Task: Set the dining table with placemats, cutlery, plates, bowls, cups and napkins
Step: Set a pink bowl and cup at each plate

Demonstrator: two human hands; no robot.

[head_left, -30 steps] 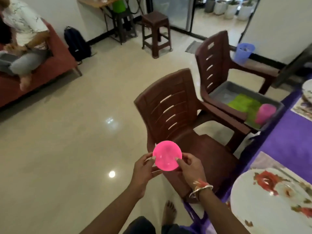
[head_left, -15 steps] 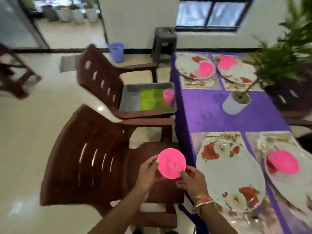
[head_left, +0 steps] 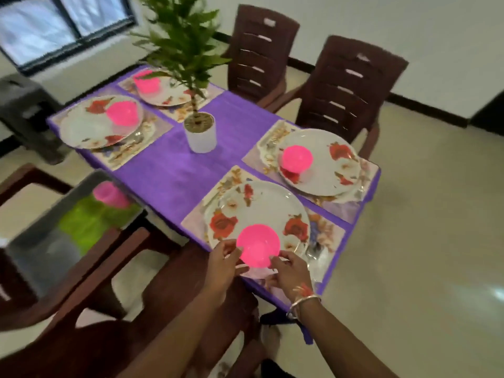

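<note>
A pink bowl (head_left: 258, 245) is held over the near edge of the closest floral plate (head_left: 256, 211). My left hand (head_left: 223, 264) pinches its left rim and my right hand (head_left: 290, 270) pinches its right rim. That plate lies on a floral placemat (head_left: 324, 236) on the purple tablecloth (head_left: 169, 170). Three other floral plates each carry a pink bowl: one to the right (head_left: 296, 157), one at the far left (head_left: 122, 112), one at the back (head_left: 146, 82). Whether the held bowl touches the plate, I cannot tell.
A potted plant in a white pot (head_left: 200, 132) stands mid-table. A grey tray (head_left: 41, 238) on a brown chair at left holds a pink cup (head_left: 110, 194) and green napkins (head_left: 90, 222). Brown chairs (head_left: 346, 85) stand across the table, another (head_left: 169, 296) right below my hands.
I have turned right from the chair toward the table. The pink bowl, still held in both hands, has moved from over the chair seat to over the nearest plate.
</note>
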